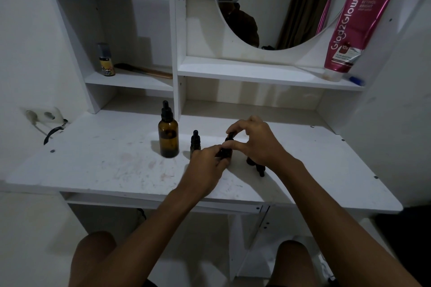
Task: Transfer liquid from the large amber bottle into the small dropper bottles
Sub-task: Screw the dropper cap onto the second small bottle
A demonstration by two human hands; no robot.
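The large amber bottle (pixel 168 140) stands upright on the white desk (pixel 112 165) with its black dropper cap on. Right of it stands a small dark dropper bottle (pixel 195 141), capped. My left hand (pixel 205 165) grips the body of a second small dropper bottle (pixel 226 152) just above the desk. My right hand (pixel 256 142) pinches that bottle's black cap (pixel 229 137) between thumb and fingers. A third small bottle (pixel 256 166) lies on its side under my right wrist, partly hidden.
A shelf unit with an oval mirror (pixel 279 7) rises behind the desk. A pink tube (pixel 354 30) leans on the right shelf, a small can (pixel 106 60) and a wooden-handled tool (pixel 144 70) sit on the left shelf. A wall socket (pixel 44 115) is at left.
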